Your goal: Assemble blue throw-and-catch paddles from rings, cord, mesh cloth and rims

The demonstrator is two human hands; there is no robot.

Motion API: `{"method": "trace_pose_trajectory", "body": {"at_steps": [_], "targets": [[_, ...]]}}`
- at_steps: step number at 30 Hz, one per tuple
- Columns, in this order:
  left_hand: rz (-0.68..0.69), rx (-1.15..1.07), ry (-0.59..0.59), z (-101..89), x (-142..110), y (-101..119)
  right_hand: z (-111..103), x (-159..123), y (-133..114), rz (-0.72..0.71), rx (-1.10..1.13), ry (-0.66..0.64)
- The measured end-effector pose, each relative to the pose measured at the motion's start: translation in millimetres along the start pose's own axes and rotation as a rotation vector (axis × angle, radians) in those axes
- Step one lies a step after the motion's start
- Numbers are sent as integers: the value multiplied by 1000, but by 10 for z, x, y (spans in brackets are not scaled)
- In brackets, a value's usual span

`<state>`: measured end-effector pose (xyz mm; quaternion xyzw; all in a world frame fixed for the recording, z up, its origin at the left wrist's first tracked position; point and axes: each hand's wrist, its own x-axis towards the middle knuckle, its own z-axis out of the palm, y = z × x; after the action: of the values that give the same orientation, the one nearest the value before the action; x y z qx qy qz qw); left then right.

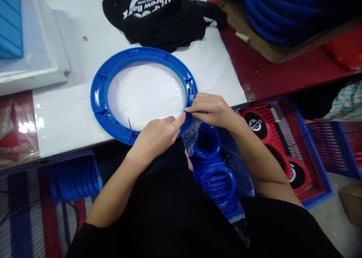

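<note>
A blue plastic ring lies on the white table covering, its hollow underside with ribs and small posts facing up. At its right side sits a small electronic part with thin wires, in the channel of the ring. My left hand grips the near right rim, its index finger stretched along the channel. My right hand is closed in a pinch over the right side of the ring, just below the electronic part. What lies between its fingertips is too small to make out.
Black printed fabric lies beyond the ring. A cardboard box of blue rings stands at the right, a white foam box at the left. Below the table edge are bagged blue rings and a crate with red discs.
</note>
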<state>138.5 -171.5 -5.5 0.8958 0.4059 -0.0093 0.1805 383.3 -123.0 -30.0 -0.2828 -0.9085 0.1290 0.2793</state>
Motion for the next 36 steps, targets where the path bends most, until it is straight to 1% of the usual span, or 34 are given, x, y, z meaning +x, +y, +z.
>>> {"method": "trace_pose_trajectory", "body": {"at_steps": [3,8,12,15,18,22,23,25,28,30,33,36], "targets": [[-3,-11,12,13,6,-1,-79,-6,-23,-31,-8,-62],[19,-9,12,18,11,-12,-93,-63,-91,-65,-92,-76],[68,-10,32,13,-15,-97,-84,-73,-116,-92,-101,-99],[117,-22,58,-10,-44,-172,-108,-52,-180,-115,-172,-144],[88,17,65,-53,-72,-188,-143,-12,-301,-127,-293,-223],[28,51,63,-112,-112,-126,-170,31,-430,-138,-403,-294],[15,51,71,-122,-122,-106,-172,34,-441,-117,-395,-300],[-4,60,86,-135,-140,-73,-176,33,-439,-40,-308,-290],[-22,70,98,-144,-158,-47,-175,39,-404,121,-86,-197],[-25,48,92,-144,-162,-46,-166,59,-383,211,17,-118],[-33,10,91,-136,-160,-56,-140,102,-365,300,42,-37],[-47,-18,96,-122,-156,-63,-116,145,-345,356,9,-14]]}}
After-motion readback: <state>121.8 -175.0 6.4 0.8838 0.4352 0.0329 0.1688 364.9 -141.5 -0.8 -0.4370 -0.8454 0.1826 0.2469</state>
